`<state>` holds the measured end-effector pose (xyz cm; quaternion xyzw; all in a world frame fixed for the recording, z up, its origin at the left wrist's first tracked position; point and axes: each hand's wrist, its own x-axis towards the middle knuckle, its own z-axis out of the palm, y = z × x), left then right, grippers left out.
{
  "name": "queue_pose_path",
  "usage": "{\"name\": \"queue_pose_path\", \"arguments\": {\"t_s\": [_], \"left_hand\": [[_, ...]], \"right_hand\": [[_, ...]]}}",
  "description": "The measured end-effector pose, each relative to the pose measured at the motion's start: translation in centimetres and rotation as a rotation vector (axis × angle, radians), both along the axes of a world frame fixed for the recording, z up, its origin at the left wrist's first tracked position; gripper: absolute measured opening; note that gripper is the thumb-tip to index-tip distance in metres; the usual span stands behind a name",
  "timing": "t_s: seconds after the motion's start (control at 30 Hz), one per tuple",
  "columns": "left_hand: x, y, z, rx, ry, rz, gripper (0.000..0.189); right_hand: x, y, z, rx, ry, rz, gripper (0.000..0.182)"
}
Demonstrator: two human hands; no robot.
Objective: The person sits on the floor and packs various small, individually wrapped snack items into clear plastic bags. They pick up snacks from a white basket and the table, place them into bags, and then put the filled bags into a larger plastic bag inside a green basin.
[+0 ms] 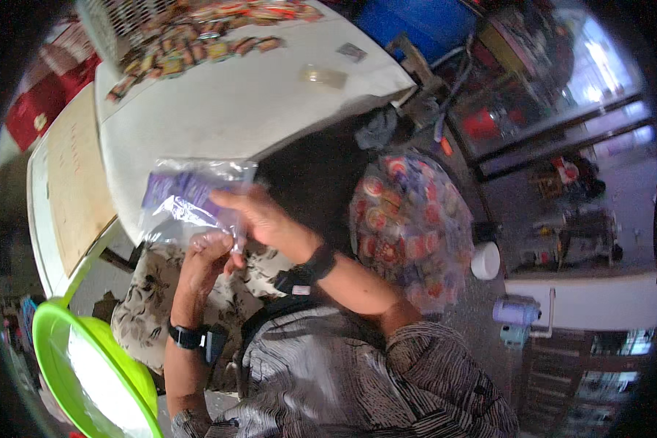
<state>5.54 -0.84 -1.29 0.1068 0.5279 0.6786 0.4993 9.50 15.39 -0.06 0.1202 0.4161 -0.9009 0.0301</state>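
Observation:
A clear plastic bag (224, 168) with purple printed packaging (167, 189) in it is held over my lap, by the near edge of the white table (219, 104). My left hand (205, 254) pinches the bag's lower edge between thumb and fingers. Across its lower right side my right hand (257, 213) grips the bag, with the thumb lying on top of the plastic. Glare and blur hide the print. Some of the fingers are hidden under the bag.
Many small wrapped packets (219, 52) lie at the table's far side beside a plastic basket (137, 22). A small clear packet (323, 76) rests nearer. To my right stands a large clear sack (410, 235) of colourful packets. A lime-green tub (52, 339) is at lower left.

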Motion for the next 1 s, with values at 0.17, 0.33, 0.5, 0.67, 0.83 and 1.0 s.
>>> {"name": "queue_pose_path", "arguments": {"t_s": [0.17, 0.33, 0.5, 0.67, 0.83, 1.0], "left_hand": [[0.7, 0.3, -1.5, 0.029, 0.087, -0.203, 0.035], [1.3, 1.0, -0.4, 0.021, 0.168, -0.341, 0.038], [0.6, 1.4, -0.6, 0.027, 0.165, -0.304, 0.033], [-0.7, 1.7, -0.3, 0.021, 0.199, -0.183, 0.033], [-1.0, 3.0, -0.2, 0.02, 0.239, -0.098, 0.032], [-1.3, 3.2, 0.1, 0.015, 0.292, -0.102, 0.03]], "right_hand": [[0.6, 0.3, -2.5, -0.031, 0.067, -0.044, 0.039], [3.5, 3.5, -1.6, -0.045, 0.033, -0.121, 0.039], [10.5, 10.6, 1.5, 0.104, -0.098, -0.26, 0.052], [21.6, 18.9, -0.8, 0.261, -0.231, -0.622, 0.035], [32.4, 24.3, -4.5, 0.693, -0.263, -0.984, 0.027], [39.3, 29.6, -10.7, 1.75, -0.899, -0.49, 0.031]]}}
